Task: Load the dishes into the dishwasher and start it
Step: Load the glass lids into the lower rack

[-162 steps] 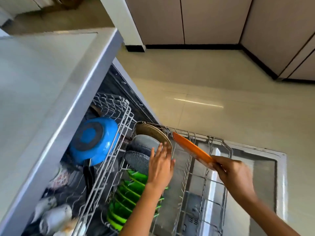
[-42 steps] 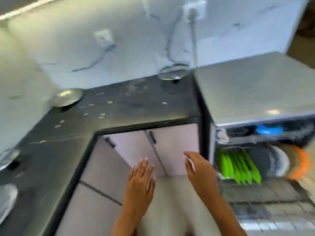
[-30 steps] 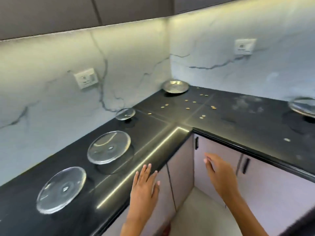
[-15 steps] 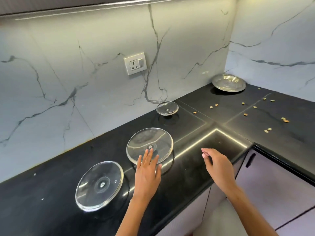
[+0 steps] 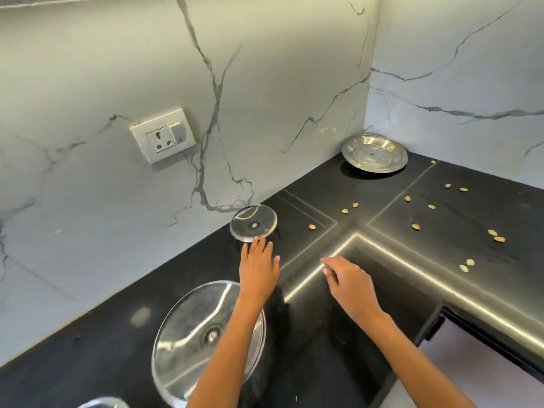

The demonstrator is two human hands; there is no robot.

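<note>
A small glass lid [image 5: 253, 222] lies on the black counter [image 5: 382, 290] near the marble wall. My left hand [image 5: 258, 267] reaches over the counter with straight fingers, its fingertips just short of that lid's near rim, holding nothing. A larger glass lid [image 5: 200, 337] lies closer to me, partly under my left forearm. My right hand [image 5: 347, 279] hovers to the right with loosely bent fingers and holds nothing. A steel plate [image 5: 374, 153] sits in the far corner. The dishwasher is out of view.
Several small seeds [image 5: 415, 226] are scattered over the right part of the counter. A wall socket [image 5: 162, 139] is set in the marble backsplash. The rim of another glass lid [image 5: 103, 403] shows at the bottom edge. Cabinet fronts [image 5: 471, 366] run under the counter at right.
The view has swung from the open dishwasher to the corner counter. Both hands, now without the orange plate, moved forward past the middle lid; my left hand now nears the small lid.
</note>
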